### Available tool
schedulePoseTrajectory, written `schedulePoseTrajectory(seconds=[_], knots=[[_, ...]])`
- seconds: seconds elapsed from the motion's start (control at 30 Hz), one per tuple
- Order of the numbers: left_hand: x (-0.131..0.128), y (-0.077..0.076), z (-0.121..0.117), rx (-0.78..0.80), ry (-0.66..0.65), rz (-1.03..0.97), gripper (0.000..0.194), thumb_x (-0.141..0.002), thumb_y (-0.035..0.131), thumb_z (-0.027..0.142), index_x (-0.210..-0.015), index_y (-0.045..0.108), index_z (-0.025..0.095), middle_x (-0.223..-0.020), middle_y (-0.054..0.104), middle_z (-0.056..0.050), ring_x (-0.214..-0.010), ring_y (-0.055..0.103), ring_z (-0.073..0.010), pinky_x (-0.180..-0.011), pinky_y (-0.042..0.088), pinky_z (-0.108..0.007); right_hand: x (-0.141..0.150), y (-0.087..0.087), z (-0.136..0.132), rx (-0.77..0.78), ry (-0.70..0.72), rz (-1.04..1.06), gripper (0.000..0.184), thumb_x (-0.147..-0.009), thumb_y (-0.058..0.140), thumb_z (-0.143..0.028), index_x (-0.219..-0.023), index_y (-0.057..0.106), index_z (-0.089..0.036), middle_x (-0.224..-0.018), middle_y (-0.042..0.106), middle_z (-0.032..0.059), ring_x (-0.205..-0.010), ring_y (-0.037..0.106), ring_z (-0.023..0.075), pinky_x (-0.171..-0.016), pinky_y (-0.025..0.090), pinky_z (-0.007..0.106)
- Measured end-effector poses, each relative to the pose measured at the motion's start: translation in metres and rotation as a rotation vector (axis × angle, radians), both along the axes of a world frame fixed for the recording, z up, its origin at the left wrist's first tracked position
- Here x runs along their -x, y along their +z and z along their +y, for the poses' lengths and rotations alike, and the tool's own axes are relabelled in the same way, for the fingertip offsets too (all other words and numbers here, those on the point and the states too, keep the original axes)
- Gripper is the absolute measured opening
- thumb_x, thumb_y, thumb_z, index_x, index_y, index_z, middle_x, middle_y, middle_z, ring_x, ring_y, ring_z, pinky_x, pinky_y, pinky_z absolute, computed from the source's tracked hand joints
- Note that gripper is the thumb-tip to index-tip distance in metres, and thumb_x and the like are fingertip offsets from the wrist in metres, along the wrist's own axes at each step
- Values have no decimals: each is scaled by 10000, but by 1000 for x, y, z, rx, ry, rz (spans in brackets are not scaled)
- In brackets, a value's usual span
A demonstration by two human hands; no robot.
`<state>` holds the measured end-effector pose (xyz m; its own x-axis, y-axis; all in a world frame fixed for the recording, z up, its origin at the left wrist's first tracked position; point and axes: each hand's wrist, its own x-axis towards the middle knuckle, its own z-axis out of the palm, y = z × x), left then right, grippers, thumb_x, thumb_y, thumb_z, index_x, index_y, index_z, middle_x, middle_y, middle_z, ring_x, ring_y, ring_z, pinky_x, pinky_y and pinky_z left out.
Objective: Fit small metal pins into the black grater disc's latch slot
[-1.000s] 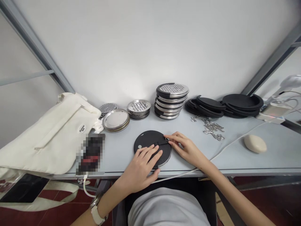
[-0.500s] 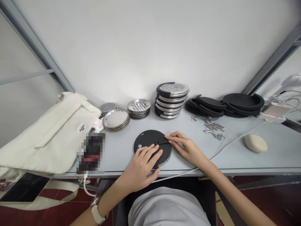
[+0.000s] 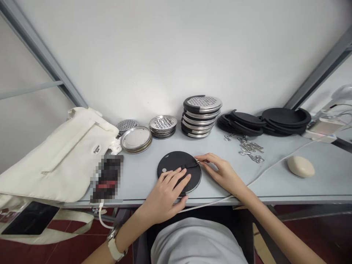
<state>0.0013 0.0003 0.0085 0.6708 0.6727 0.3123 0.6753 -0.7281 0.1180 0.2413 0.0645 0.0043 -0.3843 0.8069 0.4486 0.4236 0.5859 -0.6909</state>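
Pinching a metal clip (image 3: 198, 161) at the right edge of the black disc (image 3: 176, 159) with right fingers (image 3: 206, 157), holding the disc on the desk (image 3: 134, 176) under spread left fingers (image 3: 176, 178). Probably attaching the clip; next calling for fine guiding, steady pressure. Seeing loose clips (image 3: 250, 145) right of the disc.

Lower centre of the frame: the disc (image 3: 173, 160) was matt, smooth and plastic-looking. Right of centre: the clips (image 3: 249, 146) were glossy metal. Left: the bag (image 3: 63, 161) was matt cloth. The tabletop (image 3: 134, 179) appeared smooth.
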Motion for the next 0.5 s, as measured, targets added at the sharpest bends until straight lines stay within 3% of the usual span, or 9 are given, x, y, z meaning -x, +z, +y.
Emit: schedulePoseTrajectory(seconds=[0.2,0.5], knots=[[1,-1,0,-2,-1,3,538,-927,491,271,-1439,380,151,-1473,413,-116,-1385,323,-258,-1083,338,-454,1,1,-1,27,-34,-11,126,-944,508,-205,-991,624,-222,-949,667,56,-895,629,203,-825,497,333],[1,-1,1,0,-5,5,536,-931,479,273,-1439,372,142,-1481,400,-115,-1389,309,-257,-1088,322,-457,-1,2,-2,-51,-116,-46,50,-934,535,-243,-921,577,-221,-899,621,41,-896,570,214,-860,421,349]])
